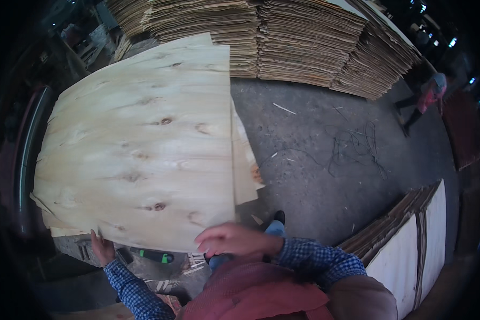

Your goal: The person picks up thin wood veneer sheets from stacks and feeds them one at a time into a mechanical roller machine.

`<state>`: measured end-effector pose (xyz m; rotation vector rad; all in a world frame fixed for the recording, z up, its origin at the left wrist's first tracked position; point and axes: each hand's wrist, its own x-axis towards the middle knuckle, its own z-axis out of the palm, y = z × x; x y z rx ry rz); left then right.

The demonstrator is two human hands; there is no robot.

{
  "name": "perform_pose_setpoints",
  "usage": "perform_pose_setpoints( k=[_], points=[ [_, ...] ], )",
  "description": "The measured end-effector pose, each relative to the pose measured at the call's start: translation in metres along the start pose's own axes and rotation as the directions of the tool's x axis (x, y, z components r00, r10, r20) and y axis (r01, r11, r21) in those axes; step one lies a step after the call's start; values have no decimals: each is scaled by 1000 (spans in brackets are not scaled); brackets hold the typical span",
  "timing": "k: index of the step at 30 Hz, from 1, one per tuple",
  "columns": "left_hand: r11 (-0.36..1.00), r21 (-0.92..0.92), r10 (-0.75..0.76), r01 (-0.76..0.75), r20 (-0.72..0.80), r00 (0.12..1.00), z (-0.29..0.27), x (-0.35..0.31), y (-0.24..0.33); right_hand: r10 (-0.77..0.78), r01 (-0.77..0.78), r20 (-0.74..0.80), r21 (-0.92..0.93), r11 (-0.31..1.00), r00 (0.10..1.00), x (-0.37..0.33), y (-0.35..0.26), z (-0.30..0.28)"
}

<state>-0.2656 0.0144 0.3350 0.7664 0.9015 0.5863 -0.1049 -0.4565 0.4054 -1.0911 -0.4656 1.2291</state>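
A broad pale wood veneer sheet (138, 138) with dark knots spreads in front of me, over other sheets whose edges (245, 160) show along its right side. At its near left edge, my left hand (102, 249) grips the rim, some fingers hidden by the sheet. My right hand (229, 240), a little blurred, is closed at the near right corner, its fingers bent over the edge.
Tall stacks of veneer (309, 42) stand at the back. Another stack (410, 250) is at the lower right. Tangled wire (357, 146) and scraps lie on the floor. A metal roller (29, 154) runs along the left. A person (429, 98) is at far right.
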Motion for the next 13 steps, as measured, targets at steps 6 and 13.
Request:
perform_pose_setpoints(
  k=[6, 13],
  points=[
    [884, 429, 318, -183, -268, 909, 41, -24, -107, 66, 3, -625, 109, 994, 778, -56, 9, -243],
    [990, 105, 94, -90, -32, 995, 43, -29, -135, 254, -226, -531, 119, 967, 808, 52, 14, -287]
  ],
)
